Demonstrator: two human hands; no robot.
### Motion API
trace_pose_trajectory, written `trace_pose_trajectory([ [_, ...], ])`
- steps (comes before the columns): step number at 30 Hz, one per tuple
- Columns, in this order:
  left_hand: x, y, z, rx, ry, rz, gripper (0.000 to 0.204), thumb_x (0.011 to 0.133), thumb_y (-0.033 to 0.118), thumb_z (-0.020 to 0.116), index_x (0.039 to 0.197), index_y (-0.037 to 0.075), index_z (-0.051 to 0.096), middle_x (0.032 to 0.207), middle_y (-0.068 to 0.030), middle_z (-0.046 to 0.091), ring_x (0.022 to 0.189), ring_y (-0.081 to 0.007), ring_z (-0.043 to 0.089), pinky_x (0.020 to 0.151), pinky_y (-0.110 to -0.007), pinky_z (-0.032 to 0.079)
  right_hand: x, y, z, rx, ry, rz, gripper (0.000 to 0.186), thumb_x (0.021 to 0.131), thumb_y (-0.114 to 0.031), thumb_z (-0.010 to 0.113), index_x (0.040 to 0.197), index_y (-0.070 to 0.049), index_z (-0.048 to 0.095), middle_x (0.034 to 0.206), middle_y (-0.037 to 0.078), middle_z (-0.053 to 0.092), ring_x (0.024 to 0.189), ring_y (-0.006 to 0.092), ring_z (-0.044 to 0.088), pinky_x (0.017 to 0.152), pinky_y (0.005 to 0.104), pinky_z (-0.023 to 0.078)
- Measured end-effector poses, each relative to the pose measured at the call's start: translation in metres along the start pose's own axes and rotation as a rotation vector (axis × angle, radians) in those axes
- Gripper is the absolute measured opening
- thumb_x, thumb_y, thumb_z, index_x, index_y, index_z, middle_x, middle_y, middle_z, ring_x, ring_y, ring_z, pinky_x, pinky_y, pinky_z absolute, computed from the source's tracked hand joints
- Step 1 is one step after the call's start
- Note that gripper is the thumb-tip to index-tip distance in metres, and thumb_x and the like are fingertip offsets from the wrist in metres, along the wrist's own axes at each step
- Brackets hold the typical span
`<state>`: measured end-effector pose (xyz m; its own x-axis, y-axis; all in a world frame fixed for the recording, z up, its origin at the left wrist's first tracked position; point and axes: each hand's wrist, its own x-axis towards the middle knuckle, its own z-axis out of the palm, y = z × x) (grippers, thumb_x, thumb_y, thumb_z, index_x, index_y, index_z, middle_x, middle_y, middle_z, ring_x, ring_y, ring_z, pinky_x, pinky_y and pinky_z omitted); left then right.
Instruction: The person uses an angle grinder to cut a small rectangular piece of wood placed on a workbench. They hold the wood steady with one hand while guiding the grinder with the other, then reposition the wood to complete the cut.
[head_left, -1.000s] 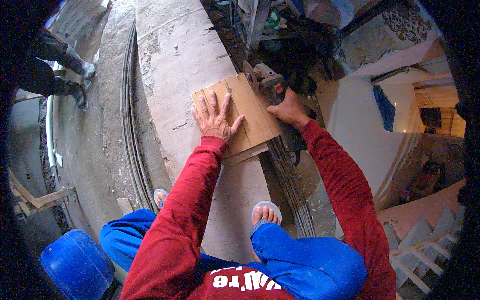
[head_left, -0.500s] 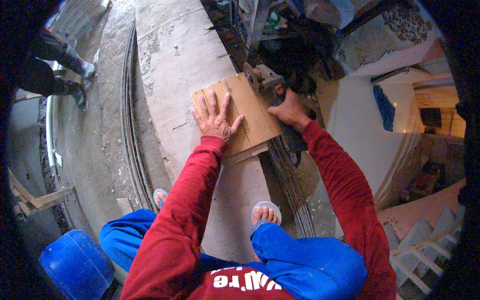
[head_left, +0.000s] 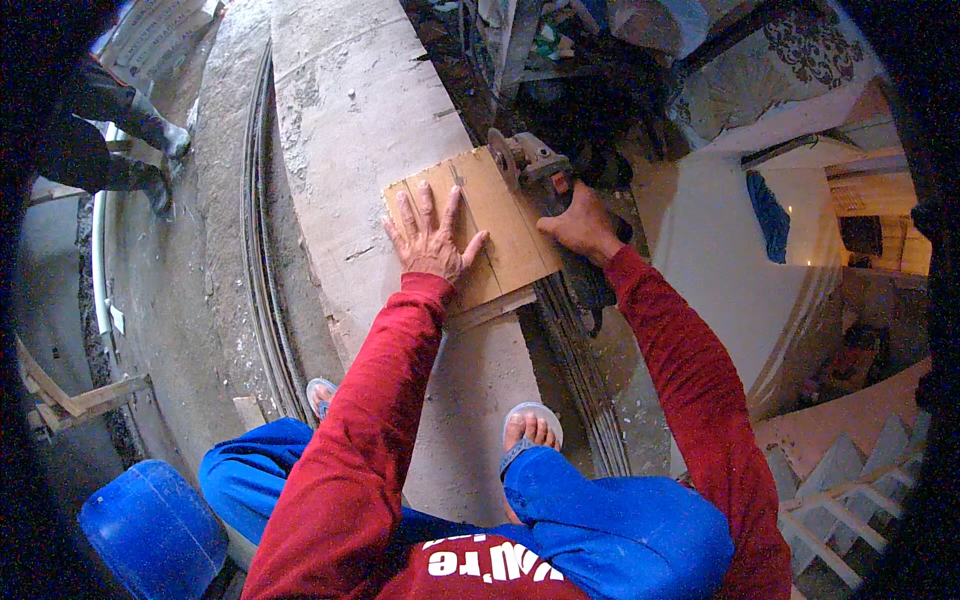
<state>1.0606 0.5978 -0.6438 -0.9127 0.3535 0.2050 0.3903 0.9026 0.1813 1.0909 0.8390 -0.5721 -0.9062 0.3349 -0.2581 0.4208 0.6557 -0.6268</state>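
On wooden board (head_left: 508, 222), left hand (head_left: 431, 240) splayed flat; right hand (head_left: 583, 221) clasps half-hidden grinder (head_left: 541, 159).

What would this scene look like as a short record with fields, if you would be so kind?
Left hand: flat on the tan board, fingers spread
Right hand: gripping the angle grinder
Disc: at the board's far right edge; contact unclear
Under the board: long pale panel
Right of panel: long thin rods
Lower left: blue plastic container
Upper left: another person's legs
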Motion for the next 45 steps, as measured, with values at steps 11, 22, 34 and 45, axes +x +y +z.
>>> trace_pose_trajectory([
  [11,0.0,0.0,0.0,0.001,-0.002,-0.005,0.087,0.078,0.075,0.055,0.151,0.036,0.029,0.162,-0.0092,0.014,0.147,-0.0435,0.006,0.11,-0.071,0.005,-0.003,0.001,0.0,0.011,0.019,-0.033,0.065,0.059,-0.028,0.079,0.112,0.002,0.054,0.109,0.021,0.063,0.104,0.0345,0.062,0.09,0.0399,0.049],
  [22,0.0,0.0,0.003,0.01,-0.031,-0.019,0.087,0.077,0.076,0.054,0.151,0.036,0.03,0.161,-0.0096,0.017,0.147,-0.0432,0.008,0.11,-0.071,0.005,-0.007,0.0,-0.002,0.028,0.012,-0.037,0.067,0.058,-0.03,0.079,0.113,0.001,0.054,0.109,0.022,0.063,0.104,0.0361,0.062,0.09,0.0408,0.049],
  [34,0.0,0.0,0.002,0.006,-0.012,-0.01,0.086,0.078,0.075,0.054,0.151,0.036,0.029,0.162,-0.0085,0.014,0.148,-0.0427,0.006,0.11,-0.071,0.004,-0.01,-0.003,-0.004,0.002,0.026,-0.039,0.067,0.059,-0.031,0.081,0.112,0.0,0.054,0.109,0.021,0.063,0.104,0.0357,0.062,0.09,0.0399,0.049],
  [45,0.0,-0.001,0.004,0.003,0.0,-0.014,0.087,0.078,0.075,0.055,0.151,0.036,0.03,0.162,-0.0087,0.014,0.148,-0.0426,0.006,0.111,-0.07,0.004,-0.008,0.005,-0.002,-0.017,0.008,-0.038,0.068,0.06,-0.029,0.081,0.115,0.0,0.054,0.11,0.021,0.064,0.104,0.0359,0.063,0.091,0.0398,0.049],
])
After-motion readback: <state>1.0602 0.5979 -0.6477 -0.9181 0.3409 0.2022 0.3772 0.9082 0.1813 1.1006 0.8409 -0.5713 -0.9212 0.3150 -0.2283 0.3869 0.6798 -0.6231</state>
